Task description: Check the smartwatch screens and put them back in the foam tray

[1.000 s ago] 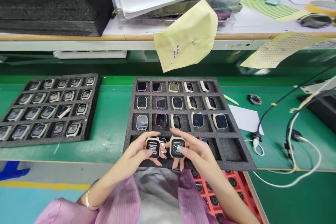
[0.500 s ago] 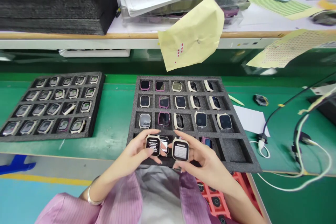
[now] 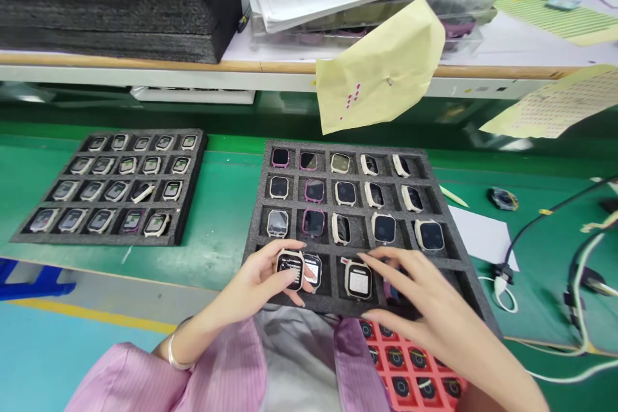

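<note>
My left hand grips a smartwatch case with a cream frame, no strap and white text on its dark screen; the thumb rests on the glass. Partly behind those fingers, another watch with a lit white screen lies in the tray's front row. My right hand hovers over the front row, fingers apart and holding nothing. Just left of its fingertips a cream watch with a lit list on its screen sits in a compartment. A purple watch is half hidden under this hand. The dark foam tray bears several cream and purple watches.
A second foam tray of watches lies at the left. Below the bench edge is a red tray with round dark parts. Cables and a white paper are at the right. Yellow paper hangs from the shelf.
My right hand has let go of the cream watch, which now sits in a front-row compartment, and has moved right. My left hand still holds its watch; the view has shifted slightly left.
</note>
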The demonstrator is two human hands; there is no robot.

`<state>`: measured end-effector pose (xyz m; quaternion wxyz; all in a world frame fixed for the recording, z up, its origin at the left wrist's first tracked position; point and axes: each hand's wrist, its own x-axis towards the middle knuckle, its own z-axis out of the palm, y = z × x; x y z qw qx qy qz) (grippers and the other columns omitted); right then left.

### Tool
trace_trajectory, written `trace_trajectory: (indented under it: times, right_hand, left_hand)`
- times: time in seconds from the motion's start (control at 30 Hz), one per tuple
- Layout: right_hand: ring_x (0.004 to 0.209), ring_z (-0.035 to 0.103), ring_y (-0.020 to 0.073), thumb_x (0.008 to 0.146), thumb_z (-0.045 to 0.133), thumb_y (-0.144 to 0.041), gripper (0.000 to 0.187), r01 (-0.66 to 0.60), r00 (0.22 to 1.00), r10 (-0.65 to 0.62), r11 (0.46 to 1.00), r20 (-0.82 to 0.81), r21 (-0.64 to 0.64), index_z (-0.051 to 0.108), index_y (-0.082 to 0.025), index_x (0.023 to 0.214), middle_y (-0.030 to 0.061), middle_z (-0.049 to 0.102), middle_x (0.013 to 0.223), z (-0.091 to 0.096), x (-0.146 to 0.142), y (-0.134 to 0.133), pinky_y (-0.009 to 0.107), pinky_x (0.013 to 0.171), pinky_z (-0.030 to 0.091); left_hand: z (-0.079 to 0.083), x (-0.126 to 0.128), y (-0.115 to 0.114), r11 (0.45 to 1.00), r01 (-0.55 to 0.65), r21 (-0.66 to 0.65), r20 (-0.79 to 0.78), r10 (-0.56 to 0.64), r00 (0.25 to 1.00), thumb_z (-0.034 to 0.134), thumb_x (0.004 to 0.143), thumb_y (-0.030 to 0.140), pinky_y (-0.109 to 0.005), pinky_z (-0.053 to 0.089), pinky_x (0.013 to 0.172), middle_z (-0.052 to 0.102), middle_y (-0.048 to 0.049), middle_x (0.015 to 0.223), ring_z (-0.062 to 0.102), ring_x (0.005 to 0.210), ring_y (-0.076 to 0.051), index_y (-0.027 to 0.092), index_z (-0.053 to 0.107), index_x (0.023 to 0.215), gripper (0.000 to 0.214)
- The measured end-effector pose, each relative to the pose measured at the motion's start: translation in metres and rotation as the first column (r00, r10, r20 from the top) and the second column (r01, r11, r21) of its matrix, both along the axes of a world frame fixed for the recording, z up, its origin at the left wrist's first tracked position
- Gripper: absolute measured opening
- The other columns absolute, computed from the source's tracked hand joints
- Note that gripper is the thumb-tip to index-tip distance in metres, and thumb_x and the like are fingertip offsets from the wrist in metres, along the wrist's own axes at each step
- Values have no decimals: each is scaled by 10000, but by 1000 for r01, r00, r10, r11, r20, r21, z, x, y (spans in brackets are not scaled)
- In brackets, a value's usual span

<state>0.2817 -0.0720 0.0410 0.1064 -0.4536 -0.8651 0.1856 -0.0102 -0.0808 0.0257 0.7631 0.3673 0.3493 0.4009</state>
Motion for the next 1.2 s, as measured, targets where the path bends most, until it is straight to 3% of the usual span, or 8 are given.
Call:
trace_trajectory:
  times: [0.2, 0.3, 0.47, 0.6, 0.67, 0.77, 0.93, 1.2]
  right_hand:
    - [946, 623, 324, 1007, 356, -500, 453, 208, 976, -214, 972, 38, 110, 635, -159, 1110, 140, 664, 1047, -6, 14, -14, 499, 841, 497]
    - [889, 636, 295, 995, 384, -513, 445, 336, 942, -334, 936, -37, 103, 614, -161, 1141, 140, 656, 1026, -14, 4, -27, 457, 813, 515]
    - [551, 529, 156, 916, 581, -488, 359, 499, 816, -502, 862, -285, -91, 678, -174, 1059, 55, 599, 816, -13, -9, -38, 297, 530, 483]
    - [757, 627, 198, 882, 663, -384, 200, 441, 661, -516, 855, -545, -274, 705, -189, 892, 85, 645, 931, -4, -13, -25, 295, 628, 523]
    - [630, 619, 160, 896, 650, -368, 197, 389, 489, -585, 810, -647, -439, 669, -187, 971, 87, 686, 928, -1, -16, -14, 250, 494, 488]
    - [388, 438, 61, 912, 636, -364, 306, 190, 320, -660, 748, -680, -636, 612, -182, 1157, 78, 714, 858, 0, -22, 3, 171, 321, 272]
    - [546, 567, 98, 912, 649, -347, 487, -284, 185, -658, 675, -730, -681, 496, -273, 1368, 130, 675, 1136, -1, -24, 12, 192, 421, 443]
    - [502, 586, 80, 895, 681, -267, 321, -339, 114, -660, 677, -743, -653, 643, -257, 1213, 94, 701, 996, -12, -23, 0, 168, 421, 461]
  left_hand:
    - [0, -9, -2, 999, 30, 44, -4, -30, 1000, 587, 919, 265, -338, 603, 748, 645, -99, 1048, 659, 924, -217, 224, 474, 1304, 403]
    - [-2, -13, -4, 994, 48, 96, -44, -44, 998, 615, 900, 220, -327, 577, 780, 616, -107, 1106, 634, 955, -214, 235, 442, 1316, 451]
    - [-7, -15, -5, 992, -3, 122, -121, 18, 992, 612, 903, 214, -263, 546, 698, 610, -81, 1076, 628, 880, -178, 248, 457, 1288, 416]
    - [-9, -6, -1, 994, -40, 101, -126, 53, 991, 606, 911, 257, -250, 523, 658, 622, -66, 1010, 621, 829, -167, 232, 487, 1247, 358]
    - [-9, 2, 1, 995, -49, 88, -110, 59, 992, 612, 907, 276, -255, 515, 651, 623, -64, 993, 620, 817, -171, 226, 489, 1240, 359]
    - [-10, 12, 4, 994, -60, 87, -107, 69, 992, 629, 895, 288, -248, 499, 633, 621, -59, 983, 609, 761, -152, 218, 493, 1233, 371]
    - [-8, 19, 8, 991, -80, 109, -152, 96, 984, 668, 861, 264, -195, 452, 545, 604, -24, 918, 561, 651, -99, 217, 502, 1174, 357]
    - [-5, 20, 4, 993, -66, 102, -244, 89, 966, 686, 818, 221, -160, 390, 455, 576, 5, 842, 542, 570, -74, 198, 514, 980, 237]
